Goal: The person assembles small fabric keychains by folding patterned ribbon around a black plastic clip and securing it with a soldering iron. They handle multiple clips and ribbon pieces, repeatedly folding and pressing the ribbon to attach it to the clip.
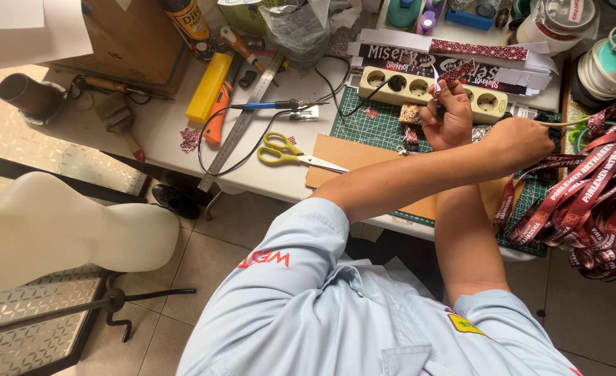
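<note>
My arms are crossed over the table edge. My right hand [446,120] is raised above the green cutting mat [370,124] and pinches a short dark red patterned ribbon strip [455,72] upright in front of the beige power strip [419,88]. My left hand [525,139] reaches to the right, fist closed, beside a pile of dark red printed lanyards [600,195]. A thin pale stick [562,123] pokes out of that fist. What else the fist holds is hidden.
Yellow-handled scissors [283,150], a metal ruler [242,127], a blue-handled soldering iron [273,106], an orange cutter [217,115] and a paintbrush [120,117] lie on the white table [162,132]. A brown board [343,154] lies on the mat. A white mannequin torso [50,230] stands at left.
</note>
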